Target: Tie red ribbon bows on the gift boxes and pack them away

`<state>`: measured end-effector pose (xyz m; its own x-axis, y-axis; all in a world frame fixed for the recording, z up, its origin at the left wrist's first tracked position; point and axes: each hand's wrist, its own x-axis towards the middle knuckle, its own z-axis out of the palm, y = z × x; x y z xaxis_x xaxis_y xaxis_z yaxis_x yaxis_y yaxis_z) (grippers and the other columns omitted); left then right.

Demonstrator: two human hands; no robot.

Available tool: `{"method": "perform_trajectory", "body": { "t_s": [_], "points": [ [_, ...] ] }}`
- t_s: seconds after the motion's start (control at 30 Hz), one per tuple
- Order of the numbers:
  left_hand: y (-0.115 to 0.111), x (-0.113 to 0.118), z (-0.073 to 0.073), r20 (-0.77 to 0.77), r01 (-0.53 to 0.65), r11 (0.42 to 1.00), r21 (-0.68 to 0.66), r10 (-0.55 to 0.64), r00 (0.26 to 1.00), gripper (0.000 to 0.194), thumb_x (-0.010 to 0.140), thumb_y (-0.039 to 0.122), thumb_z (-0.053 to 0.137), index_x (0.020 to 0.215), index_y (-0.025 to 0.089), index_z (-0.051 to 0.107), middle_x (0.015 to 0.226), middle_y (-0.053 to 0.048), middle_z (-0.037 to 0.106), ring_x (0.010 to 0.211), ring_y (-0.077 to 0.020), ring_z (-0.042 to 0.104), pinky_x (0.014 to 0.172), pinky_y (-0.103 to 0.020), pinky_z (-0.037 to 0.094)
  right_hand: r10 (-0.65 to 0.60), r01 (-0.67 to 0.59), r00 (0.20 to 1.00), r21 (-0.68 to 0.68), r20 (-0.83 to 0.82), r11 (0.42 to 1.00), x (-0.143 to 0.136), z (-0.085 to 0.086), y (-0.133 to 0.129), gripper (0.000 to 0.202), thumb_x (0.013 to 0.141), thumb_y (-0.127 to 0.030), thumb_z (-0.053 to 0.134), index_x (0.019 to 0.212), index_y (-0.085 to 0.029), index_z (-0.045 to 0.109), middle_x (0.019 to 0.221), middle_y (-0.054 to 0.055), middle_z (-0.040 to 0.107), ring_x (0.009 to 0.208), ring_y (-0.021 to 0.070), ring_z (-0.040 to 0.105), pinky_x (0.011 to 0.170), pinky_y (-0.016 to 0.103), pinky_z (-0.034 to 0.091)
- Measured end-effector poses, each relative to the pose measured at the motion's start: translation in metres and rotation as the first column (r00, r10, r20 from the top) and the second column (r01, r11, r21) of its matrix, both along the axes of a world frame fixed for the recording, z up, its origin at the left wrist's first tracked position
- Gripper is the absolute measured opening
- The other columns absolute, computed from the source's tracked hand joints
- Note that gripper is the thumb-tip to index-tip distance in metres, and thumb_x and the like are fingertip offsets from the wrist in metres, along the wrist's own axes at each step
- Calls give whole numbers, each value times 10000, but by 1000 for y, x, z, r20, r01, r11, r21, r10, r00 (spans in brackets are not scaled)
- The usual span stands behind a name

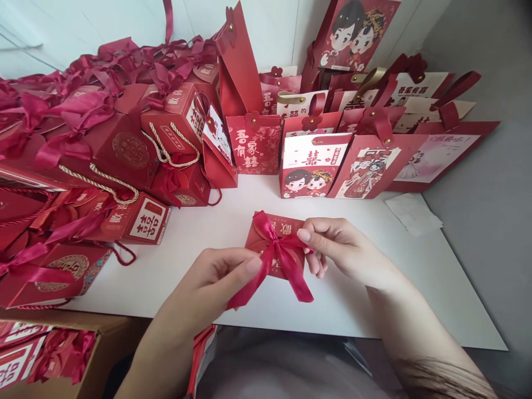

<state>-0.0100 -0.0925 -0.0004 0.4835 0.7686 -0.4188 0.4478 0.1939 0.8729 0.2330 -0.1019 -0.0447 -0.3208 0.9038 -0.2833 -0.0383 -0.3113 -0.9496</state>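
A small red gift box [254, 231] stands on the white table [341, 299] in front of me, its top tied with a dark pink ribbon bow [291, 269]. My left hand [222, 274] pinches the ribbon on the left side between thumb and fingers; one tail hangs below it. At the box's right edge, my right hand [328, 244] is closed on the ribbon's right loop, thumb against index finger. The second tail hangs down over the front of the box. The knot lies in the middle of the lid, between my hands.
Many ribboned red boxes [124, 141] are piled at the left, some with cord handles. Upright red and white gift bags [257, 145] line the back. A white paper [413, 213] lies at the right. Below the table's left edge is a cardboard box [93, 354] holding more boxes.
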Motion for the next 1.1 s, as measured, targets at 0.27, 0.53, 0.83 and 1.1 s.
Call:
{"method": "perform_trajectory", "body": {
  "t_s": [0.27,0.53,0.83,1.1],
  "points": [
    [29,7,9,-157,191,981,-31,-193,969,358,940,457,552,715,187,617,520,44,426,454,-88,373,423,-230,293,29,-32,997,44,76,999,6,3,-2,454,957,-565,612,684,-207,552,475,-42,584,418,85,515,449,204,433],
    [42,17,12,-406,310,909,280,-180,896,388,949,456,554,668,191,521,593,46,438,565,-102,400,511,-259,295,80,-78,994,-29,71,997,3,4,-4,415,962,-553,603,734,-207,572,480,-43,624,382,90,562,413,188,457],
    [44,21,-11,-252,263,843,469,-158,955,272,953,284,559,698,189,566,761,21,493,709,-120,496,668,-285,416,79,-78,996,-23,41,997,3,4,0,442,948,-565,622,724,-185,592,513,-30,627,441,81,579,452,177,512],
    [36,20,-35,-46,34,842,538,-10,999,227,938,225,556,729,195,638,967,-19,481,911,-145,547,852,-299,461,59,-59,998,-28,18,998,1,2,2,421,956,-524,636,715,-181,591,523,-29,638,466,76,601,455,154,511]
  ]
}}
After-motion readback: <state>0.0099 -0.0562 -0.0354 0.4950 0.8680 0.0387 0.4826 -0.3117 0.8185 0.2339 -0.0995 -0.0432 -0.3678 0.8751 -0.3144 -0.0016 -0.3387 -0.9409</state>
